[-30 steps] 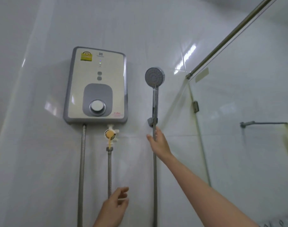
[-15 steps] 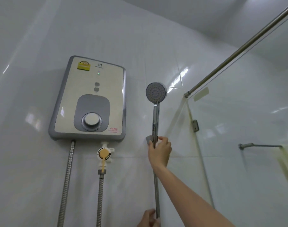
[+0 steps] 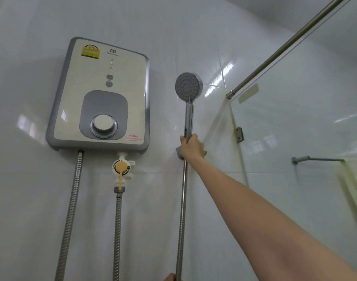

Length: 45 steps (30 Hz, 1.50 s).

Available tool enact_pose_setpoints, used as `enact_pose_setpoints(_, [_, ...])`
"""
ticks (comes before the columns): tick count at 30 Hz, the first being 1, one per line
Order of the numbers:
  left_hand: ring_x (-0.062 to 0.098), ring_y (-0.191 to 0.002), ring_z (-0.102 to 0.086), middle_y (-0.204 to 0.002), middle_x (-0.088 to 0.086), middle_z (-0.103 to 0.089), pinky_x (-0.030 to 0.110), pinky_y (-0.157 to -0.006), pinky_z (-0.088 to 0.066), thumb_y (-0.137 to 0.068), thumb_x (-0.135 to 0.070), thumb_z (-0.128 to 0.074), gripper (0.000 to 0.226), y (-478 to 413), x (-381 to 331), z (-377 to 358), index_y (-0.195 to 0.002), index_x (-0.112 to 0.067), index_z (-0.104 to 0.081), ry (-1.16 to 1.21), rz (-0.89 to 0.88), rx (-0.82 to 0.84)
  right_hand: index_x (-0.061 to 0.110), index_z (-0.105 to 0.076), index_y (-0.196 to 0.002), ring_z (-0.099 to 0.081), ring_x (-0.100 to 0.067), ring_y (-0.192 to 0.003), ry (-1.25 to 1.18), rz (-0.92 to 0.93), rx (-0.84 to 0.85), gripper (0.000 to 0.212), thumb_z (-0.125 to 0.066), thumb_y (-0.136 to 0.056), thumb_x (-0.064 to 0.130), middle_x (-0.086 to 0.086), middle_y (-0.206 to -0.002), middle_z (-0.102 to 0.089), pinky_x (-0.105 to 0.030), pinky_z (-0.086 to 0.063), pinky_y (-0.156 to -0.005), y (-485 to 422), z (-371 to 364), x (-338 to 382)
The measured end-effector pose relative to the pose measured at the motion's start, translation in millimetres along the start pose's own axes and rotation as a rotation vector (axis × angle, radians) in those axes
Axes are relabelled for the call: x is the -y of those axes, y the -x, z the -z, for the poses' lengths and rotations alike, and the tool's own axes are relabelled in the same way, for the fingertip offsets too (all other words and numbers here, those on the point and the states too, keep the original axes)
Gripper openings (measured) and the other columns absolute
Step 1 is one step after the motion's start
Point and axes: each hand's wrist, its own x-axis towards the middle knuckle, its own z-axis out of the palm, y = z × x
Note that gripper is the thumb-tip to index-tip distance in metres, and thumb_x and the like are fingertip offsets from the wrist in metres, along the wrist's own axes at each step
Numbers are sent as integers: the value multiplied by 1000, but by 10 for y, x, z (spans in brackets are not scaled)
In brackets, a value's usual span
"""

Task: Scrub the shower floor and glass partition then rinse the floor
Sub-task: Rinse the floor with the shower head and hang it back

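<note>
A chrome shower head (image 3: 188, 87) stands upright in its grey wall holder (image 3: 178, 152), face toward me. My right hand (image 3: 192, 148) reaches up and is closed around the lower part of its handle, just at the holder. Its metal hose (image 3: 181, 220) hangs straight down. Only a sliver of my left hand (image 3: 170, 277) shows at the bottom edge, touching the hose; its grip is hidden. The glass partition (image 3: 295, 159) fills the right side. The shower floor is out of view.
A cream and grey water heater (image 3: 100, 94) hangs on the white tiled wall with a green light on. Below it sit an orange-handled valve (image 3: 120, 169) and two metal hoses. A steel brace bar (image 3: 285, 45) runs above the glass; a towel rail (image 3: 315, 159) shows behind it.
My right hand has slid up from the hose and closed around the shower handle at the holder. My left hand has dropped from mid-frame to the bottom edge by the hose. The view tilted upward.
</note>
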Motion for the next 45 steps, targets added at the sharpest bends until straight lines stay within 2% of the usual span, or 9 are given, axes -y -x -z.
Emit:
enact_pose_setpoints(1, [7,-103,-59,-106,-2,-54,19,-92,-38,-107,-27,-18,25,67,-48,3,-90,-10,-26,122,-26,51,10,-46,-116,-52,-30,-111,-31,12,4,37,-37,-99,41,-11,-115,-61,-42,-35,-96,-53,49,63])
enact_pose_setpoints(3, [2,-82,-56,-87,-10,-51,15,-80,-41,-102,-43,-37,32,206,-434,-189,-89,-14,-41,-319,-83,-100,9,-42,-110,-56,-29,-100,-223,55,36,31,-39,-100,38,-12,-107,-61,-41,-42,-91,-169,177,217])
enact_pose_setpoints(6, [3,-60,-60,-62,-10,-64,15,-67,-43,-85,-42,-66,32,316,-745,-518,-91,-11,-64,-510,290,-58,10,-37,-102,-54,-23,-81,-455,130,78,21,-42,-100,30,-7,-91,-53,-42,-50,-77,-179,400,417])
enact_pose_setpoints(13, [5,-90,-71,-91,-6,-77,18,-85,-51,-97,-37,-57,24,921,-1104,-834,-98,-16,-69,-506,651,-7,17,-34,-84,-38,-13,-60,-548,132,170,27,-44,-99,37,-4,-75,-42,-35,-35,-60,1040,800,-150])
enact_pose_setpoints(20, [5,-73,-71,-75,1,-74,7,-61,-48,-97,-13,-57,17,2041,-870,-852,-86,-8,-70,-568,669,-327,10,-36,-81,-34,-17,-62,-430,-53,411,42,-49,-95,47,-5,-72,-36,-32,-33,-58,2889,1174,-1193])
enact_pose_setpoints(26, [28,-85,-70,-84,3,-75,21,-72,-56,-96,-5,-56,19,3235,-538,-730,-82,-9,-67,-566,815,-544,20,-41,-70,-36,-2,-49,-172,-167,594,32,-60,-90,37,10,-55,-35,-19,-30,-50,4359,1425,-2087])
enact_pose_setpoints(32, [28,-93,-67,-92,7,-69,32,-76,-49,-98,-18,-56,11,4079,-359,-679,-90,-21,-63,-676,997,-701,-3,-46,-87,-37,-16,-32,-199,-595,837,29,-70,-74,6,-4,-43,-44,-21,-31,-37,5497,1585,-2639])
enact_pose_setpoints(37, [29,-98,-66,-100,14,-70,29,-75,-44,-99,-29,-53,20,4194,-193,-713,-96,-13,-65,-698,1134,-656,0,-54,-85,-23,-8,-31,-405,-884,762,23,-67,-89,19,-6,-45,-34,-12,-20,-36,5923,1578,-2567])
enact_pose_setpoints(45, [28,-69,-74,-75,16,-74,40,-74,-59,-94,-40,-59,45,4034,43,-761,-62,-9,-64,-694,1296,-741,5,-66,-95,-24,-10,-30,-450,-857,664,26,-49,-97,25,-12,-50,-32,-13,-19,-33,6088,1575,-2441])
